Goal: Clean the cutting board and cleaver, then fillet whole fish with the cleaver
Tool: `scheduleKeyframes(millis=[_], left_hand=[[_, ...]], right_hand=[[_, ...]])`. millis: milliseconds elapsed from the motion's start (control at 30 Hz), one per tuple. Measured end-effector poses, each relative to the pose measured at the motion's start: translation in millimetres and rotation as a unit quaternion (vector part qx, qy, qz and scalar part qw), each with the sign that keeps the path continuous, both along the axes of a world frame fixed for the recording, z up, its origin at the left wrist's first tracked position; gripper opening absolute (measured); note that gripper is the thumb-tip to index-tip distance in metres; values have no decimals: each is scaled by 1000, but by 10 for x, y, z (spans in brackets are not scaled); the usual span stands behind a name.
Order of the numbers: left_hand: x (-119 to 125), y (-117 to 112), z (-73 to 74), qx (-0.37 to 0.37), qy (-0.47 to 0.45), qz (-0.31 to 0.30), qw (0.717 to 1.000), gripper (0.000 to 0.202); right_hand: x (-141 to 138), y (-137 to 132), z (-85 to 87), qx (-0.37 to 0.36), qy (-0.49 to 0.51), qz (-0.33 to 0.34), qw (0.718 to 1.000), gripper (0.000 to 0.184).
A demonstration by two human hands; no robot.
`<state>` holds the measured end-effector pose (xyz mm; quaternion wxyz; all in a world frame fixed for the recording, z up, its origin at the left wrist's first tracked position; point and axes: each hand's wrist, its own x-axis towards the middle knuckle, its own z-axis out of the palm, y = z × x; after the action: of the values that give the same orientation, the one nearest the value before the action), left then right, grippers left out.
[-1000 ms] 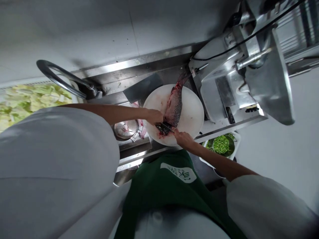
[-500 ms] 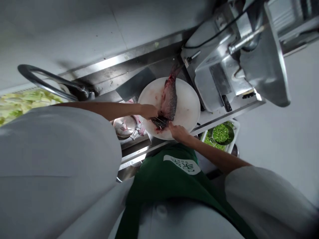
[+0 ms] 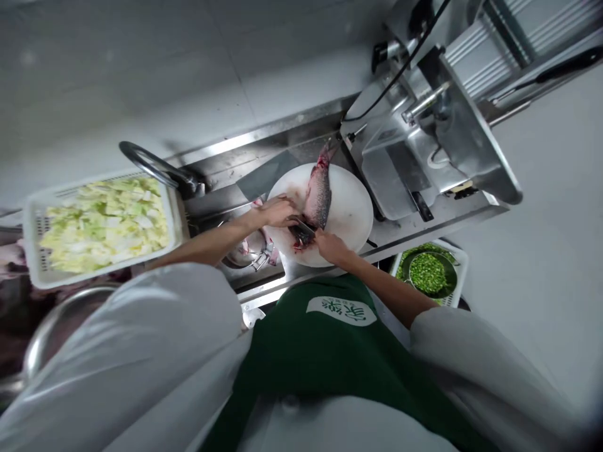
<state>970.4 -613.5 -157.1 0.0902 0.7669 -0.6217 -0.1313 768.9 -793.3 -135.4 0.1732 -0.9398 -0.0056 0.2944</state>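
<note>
A scaly fish (image 3: 318,199) lies on a round white cutting board (image 3: 355,207), its tail toward the wall and its dark, bloody head end toward me. My right hand (image 3: 333,247) is closed around a knife, with its blade (image 3: 304,226) reaching left across the head end. On the other side, my left hand (image 3: 281,211) has bent fingers gripping the fish close to the blade. Its fingertips are partly hidden against the fish.
Left stands a white basket (image 3: 108,223) of chopped cabbage beside a curved faucet (image 3: 148,164). A metal pot (image 3: 245,250) sits in the sink. Right are a metal slicing machine (image 3: 433,144), another knife with a black handle (image 3: 423,206), and a bowl of chopped greens (image 3: 428,274).
My view has shifted, bringing the cabbage basket fully into sight. My left hand has opened out somewhat and sits higher along the fish. The knife blade lies at a changed angle.
</note>
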Motion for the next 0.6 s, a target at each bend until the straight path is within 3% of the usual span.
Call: scheduleKeyframes(millis=[67, 167, 267, 333, 367, 433, 533, 600], left_hand=[[-306, 230, 42, -131, -5, 152, 980, 21], [-963, 397, -188, -264, 46, 359, 894, 22], [-1626, 227, -560, -270, 127, 425, 855, 20], [-1881, 74, -678, -242, 150, 456, 843, 25], [-1913, 36, -658, -228, 146, 471, 839, 28], [-1762, 71, -452, -205, 100, 486, 844, 38], [-1111, 224, 79, -175, -11, 455, 873, 56], [-636, 172, 347, -149, -33, 376, 914, 59]], right_hand=[[-13, 28, 39, 10, -2, -14, 1000, 39], [-32, 68, 69, 19, 9, -27, 999, 38], [-49, 61, 36, 9, 10, -26, 1000, 35], [-72, 29, -17, 0, 3, -21, 1000, 34], [-87, 11, -46, -5, 0, -17, 1000, 35], [-118, -19, -97, -14, 1, -10, 1000, 38], [-143, -25, -130, -25, 0, -9, 1000, 39], [-135, -7, -124, -24, -2, -8, 1000, 38]])
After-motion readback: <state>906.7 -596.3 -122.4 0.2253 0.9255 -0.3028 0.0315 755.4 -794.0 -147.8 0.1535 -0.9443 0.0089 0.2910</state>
